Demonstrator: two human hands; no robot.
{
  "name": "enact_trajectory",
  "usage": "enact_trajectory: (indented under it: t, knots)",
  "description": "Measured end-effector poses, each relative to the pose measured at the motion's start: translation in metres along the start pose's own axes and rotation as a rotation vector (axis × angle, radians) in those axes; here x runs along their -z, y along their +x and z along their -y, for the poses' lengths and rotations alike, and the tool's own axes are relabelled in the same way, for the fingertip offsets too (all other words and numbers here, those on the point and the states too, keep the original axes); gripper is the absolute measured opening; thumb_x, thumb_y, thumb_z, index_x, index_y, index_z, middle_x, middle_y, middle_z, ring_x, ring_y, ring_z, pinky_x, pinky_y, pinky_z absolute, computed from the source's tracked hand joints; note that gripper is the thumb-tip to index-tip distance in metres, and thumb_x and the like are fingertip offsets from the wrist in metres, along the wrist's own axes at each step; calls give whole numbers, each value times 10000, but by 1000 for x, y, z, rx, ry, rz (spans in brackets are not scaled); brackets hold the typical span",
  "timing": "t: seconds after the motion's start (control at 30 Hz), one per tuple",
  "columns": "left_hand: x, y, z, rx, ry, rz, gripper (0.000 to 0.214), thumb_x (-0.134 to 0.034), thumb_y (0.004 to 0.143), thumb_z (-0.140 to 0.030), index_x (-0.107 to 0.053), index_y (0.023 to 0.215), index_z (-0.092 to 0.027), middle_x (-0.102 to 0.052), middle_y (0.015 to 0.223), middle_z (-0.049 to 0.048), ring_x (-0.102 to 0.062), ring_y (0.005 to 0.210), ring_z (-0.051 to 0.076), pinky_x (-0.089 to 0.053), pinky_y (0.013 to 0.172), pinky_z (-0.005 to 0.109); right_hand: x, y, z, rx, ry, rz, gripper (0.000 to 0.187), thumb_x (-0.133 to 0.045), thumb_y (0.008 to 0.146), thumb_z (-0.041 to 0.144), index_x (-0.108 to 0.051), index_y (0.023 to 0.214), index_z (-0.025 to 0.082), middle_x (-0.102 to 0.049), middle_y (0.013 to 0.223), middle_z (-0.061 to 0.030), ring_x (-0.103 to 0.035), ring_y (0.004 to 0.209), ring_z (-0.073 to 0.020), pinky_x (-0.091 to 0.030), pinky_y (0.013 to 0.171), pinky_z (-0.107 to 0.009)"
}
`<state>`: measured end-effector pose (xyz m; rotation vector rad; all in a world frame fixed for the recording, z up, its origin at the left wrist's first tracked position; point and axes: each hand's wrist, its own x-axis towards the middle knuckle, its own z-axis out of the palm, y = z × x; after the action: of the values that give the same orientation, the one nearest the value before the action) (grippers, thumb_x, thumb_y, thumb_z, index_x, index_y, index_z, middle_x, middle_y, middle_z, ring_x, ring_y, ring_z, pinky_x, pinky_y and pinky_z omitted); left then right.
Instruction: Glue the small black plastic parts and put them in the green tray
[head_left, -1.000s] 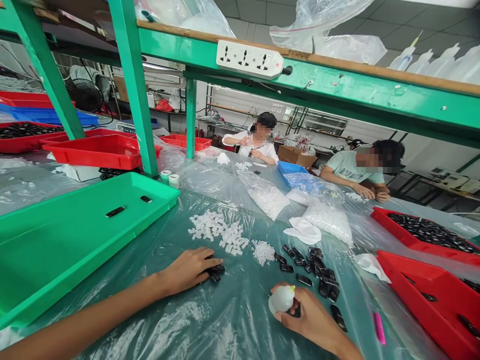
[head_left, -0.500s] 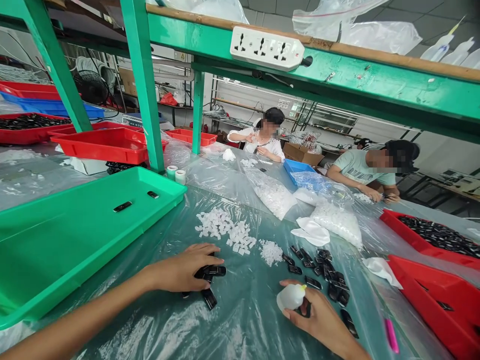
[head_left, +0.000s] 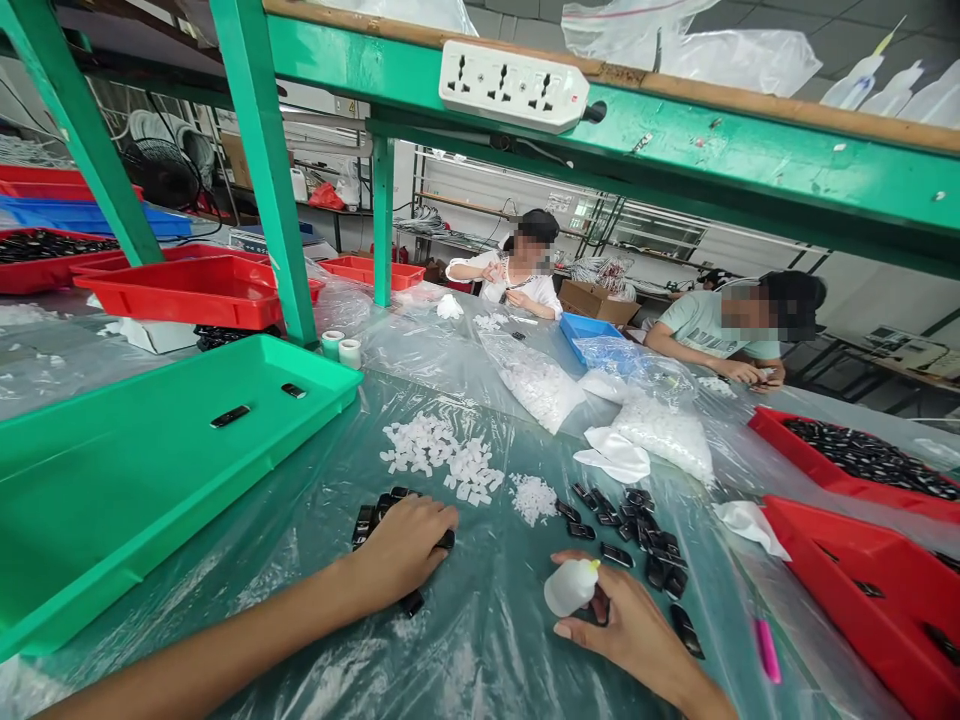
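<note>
My left hand lies palm down over a small cluster of black plastic parts on the plastic-covered table, fingers curled onto them. My right hand grips a small white squeeze bottle with a yellow tip, tilted left. Just beyond the right hand a loose group of black parts is scattered. Small white pieces lie in a pile ahead of the left hand, with a smaller white heap beside it.
A green tray with two black parts sits at left. Red trays with black parts stand at right. Bags of white pieces lie mid-table. A pink pen rests near the right. Two other people work across the table.
My left hand slid a little right and nearer, gathering the black parts under its fingers. The right hand with the bottle has barely shifted.
</note>
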<state>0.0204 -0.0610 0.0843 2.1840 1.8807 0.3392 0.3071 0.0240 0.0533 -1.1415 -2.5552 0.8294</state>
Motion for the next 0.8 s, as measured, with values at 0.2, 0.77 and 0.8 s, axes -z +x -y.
enact_trajectory:
  t: [0.2,0.77,0.8]
  knots:
    - [-3,18,-11,90,-913,58,228,-647,713,-380,-665,853,-201,-531,653,-10,-431,511,123,-314,488,230,6,-3,-6,118,-25,-223,299,-639,728,425,-509,906,223,-482,633,38,-424,520,-129,-299,468,-225]
    - [-50,17,-37,382,-1711,171,339,-758,645,-360,-546,808,-151,-597,645,-16,-621,586,108,-511,605,233,-35,-8,41,651,-272,-531,167,-585,803,158,-465,699,211,-557,561,-2,-496,479,-135,-350,469,-265]
    - [-51,16,-35,391,-1720,162,335,-764,642,-345,-547,808,-151,-606,655,-12,-623,594,108,-512,617,235,-33,-9,38,649,-249,-561,193,-576,798,142,-447,675,217,-543,550,2,-478,469,-130,-335,462,-263]
